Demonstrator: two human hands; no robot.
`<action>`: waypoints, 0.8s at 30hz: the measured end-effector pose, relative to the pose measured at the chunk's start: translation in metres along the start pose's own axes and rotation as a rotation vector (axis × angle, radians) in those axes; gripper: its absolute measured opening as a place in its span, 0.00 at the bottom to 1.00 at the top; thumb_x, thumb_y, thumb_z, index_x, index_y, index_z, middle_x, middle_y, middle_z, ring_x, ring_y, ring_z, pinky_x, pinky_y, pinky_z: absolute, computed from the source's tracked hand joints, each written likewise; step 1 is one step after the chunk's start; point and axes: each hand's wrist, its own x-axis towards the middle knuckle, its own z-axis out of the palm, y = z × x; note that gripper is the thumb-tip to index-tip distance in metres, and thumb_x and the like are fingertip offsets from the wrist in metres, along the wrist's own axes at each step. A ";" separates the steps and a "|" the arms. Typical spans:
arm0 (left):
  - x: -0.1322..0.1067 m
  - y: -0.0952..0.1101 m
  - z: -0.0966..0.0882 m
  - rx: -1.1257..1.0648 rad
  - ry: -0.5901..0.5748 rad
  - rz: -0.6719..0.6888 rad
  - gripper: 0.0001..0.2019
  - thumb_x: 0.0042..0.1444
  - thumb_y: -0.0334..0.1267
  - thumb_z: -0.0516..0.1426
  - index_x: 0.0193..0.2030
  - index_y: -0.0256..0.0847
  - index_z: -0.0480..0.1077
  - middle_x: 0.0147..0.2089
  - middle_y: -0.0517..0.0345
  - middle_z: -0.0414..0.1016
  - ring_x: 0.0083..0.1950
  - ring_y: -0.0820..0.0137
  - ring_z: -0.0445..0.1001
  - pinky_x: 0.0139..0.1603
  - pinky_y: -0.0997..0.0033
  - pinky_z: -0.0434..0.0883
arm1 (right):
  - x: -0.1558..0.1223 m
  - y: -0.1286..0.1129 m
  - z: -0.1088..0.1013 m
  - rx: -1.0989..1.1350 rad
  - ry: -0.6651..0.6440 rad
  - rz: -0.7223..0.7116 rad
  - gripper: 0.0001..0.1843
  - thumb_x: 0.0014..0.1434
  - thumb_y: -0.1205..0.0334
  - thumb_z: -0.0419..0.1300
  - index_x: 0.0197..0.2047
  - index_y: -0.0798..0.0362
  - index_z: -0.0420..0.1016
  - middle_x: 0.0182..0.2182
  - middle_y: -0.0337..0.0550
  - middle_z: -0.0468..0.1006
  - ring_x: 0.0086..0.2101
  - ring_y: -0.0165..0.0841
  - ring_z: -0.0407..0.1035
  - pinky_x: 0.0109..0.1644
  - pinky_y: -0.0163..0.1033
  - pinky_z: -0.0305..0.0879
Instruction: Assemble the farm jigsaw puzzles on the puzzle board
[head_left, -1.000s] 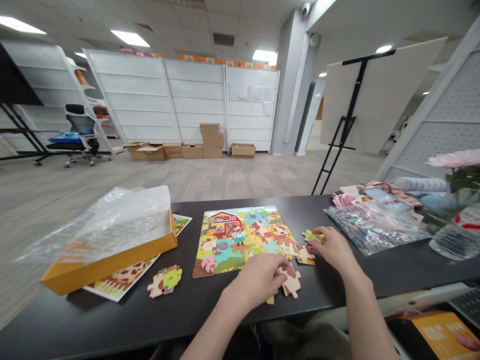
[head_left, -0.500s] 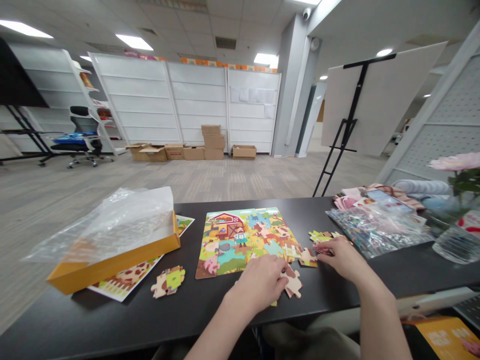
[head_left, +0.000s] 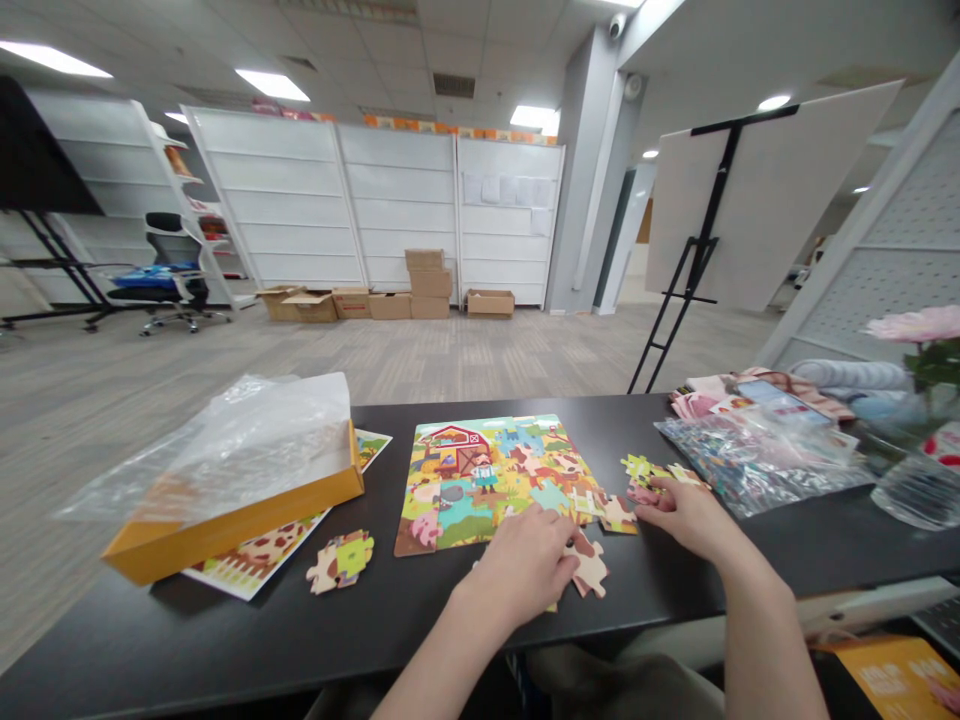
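Observation:
A farm-scene jigsaw puzzle (head_left: 457, 500) lies partly assembled on the black table, with a red barn and a farmer at its left. My left hand (head_left: 529, 562) rests at its lower edge, fingers curled against a brown-and-cream puzzle piece (head_left: 589, 565); other pieces beneath the hand are mostly hidden. To the right, my right hand (head_left: 688, 512) pinches a pink puzzle piece (head_left: 643, 494) between thumb and fingers. Beside those fingers lie loose green and yellow pieces (head_left: 637, 467). Another piece (head_left: 618, 514) sits against the puzzle's right side.
On the left stands an open yellow box (head_left: 240, 522) with clear plastic in it, over a printed picture sheet (head_left: 251, 560). A small pile of pieces (head_left: 341, 562) lies nearby. At the right are a plastic bag of small pieces (head_left: 757, 460) and a glass vase (head_left: 919, 480) with a flower.
The pink piece in my right hand now shows more of its printed face. My left hand stays in nearly the same place. The whole view has shifted slightly.

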 end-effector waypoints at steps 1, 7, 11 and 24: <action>0.000 -0.001 0.000 0.000 0.000 0.001 0.11 0.61 0.34 0.55 0.47 0.45 0.76 0.45 0.53 0.78 0.50 0.60 0.74 0.51 0.62 0.71 | 0.000 -0.001 0.000 -0.008 0.000 0.000 0.24 0.50 0.49 0.63 0.46 0.55 0.79 0.24 0.43 0.79 0.28 0.40 0.73 0.32 0.38 0.61; 0.000 -0.002 0.002 0.018 0.009 0.012 0.10 0.62 0.34 0.55 0.46 0.45 0.76 0.45 0.53 0.78 0.50 0.59 0.74 0.51 0.60 0.71 | -0.004 -0.010 -0.005 0.004 -0.020 -0.018 0.23 0.53 0.48 0.60 0.46 0.53 0.80 0.22 0.41 0.77 0.27 0.39 0.72 0.33 0.39 0.61; -0.001 -0.001 0.002 0.044 0.007 0.013 0.10 0.62 0.35 0.55 0.46 0.43 0.76 0.46 0.52 0.77 0.49 0.59 0.74 0.51 0.60 0.71 | -0.004 -0.012 -0.007 0.065 -0.041 -0.068 0.16 0.53 0.50 0.60 0.39 0.50 0.82 0.23 0.41 0.78 0.27 0.39 0.72 0.33 0.39 0.63; 0.000 0.003 0.017 0.082 0.036 0.032 0.12 0.64 0.37 0.54 0.50 0.45 0.75 0.47 0.52 0.75 0.51 0.59 0.73 0.52 0.58 0.71 | 0.005 -0.004 0.007 -0.003 0.024 -0.138 0.18 0.56 0.49 0.62 0.46 0.49 0.83 0.41 0.51 0.79 0.43 0.44 0.74 0.51 0.44 0.66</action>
